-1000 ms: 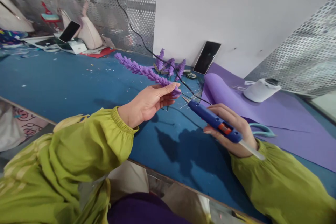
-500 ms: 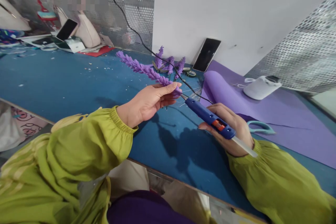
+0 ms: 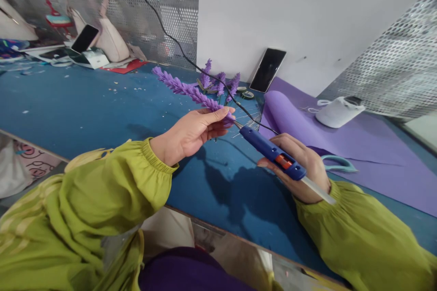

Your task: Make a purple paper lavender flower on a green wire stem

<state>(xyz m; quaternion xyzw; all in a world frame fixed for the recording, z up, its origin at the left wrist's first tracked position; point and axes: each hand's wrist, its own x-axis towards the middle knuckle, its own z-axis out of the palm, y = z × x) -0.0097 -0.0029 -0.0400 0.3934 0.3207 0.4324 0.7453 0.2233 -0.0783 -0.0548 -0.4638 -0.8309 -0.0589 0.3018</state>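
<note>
My left hand [image 3: 193, 132] pinches the lower end of a purple foam lavender sprig [image 3: 186, 89], which slants up to the left above the blue table [image 3: 85, 109]. My right hand [image 3: 300, 168] grips a blue hot glue gun [image 3: 271, 153] with a clear glue stick poking out behind. The gun's metal tip touches the sprig right at my left fingertips. A black cord [image 3: 177, 47] runs from the gun up to the back wall.
More purple sprigs [image 3: 220, 82] lie at the back by a leaning phone [image 3: 267, 70]. A rolled purple foam sheet [image 3: 300, 122], teal scissors [image 3: 337, 163] and a white device [image 3: 337, 111] lie to the right. A bag [image 3: 102, 32] and another phone [image 3: 84, 38] sit far left.
The glue gun moved up and left until its tip met the sprig at my left fingers. My left hand barely shifted.
</note>
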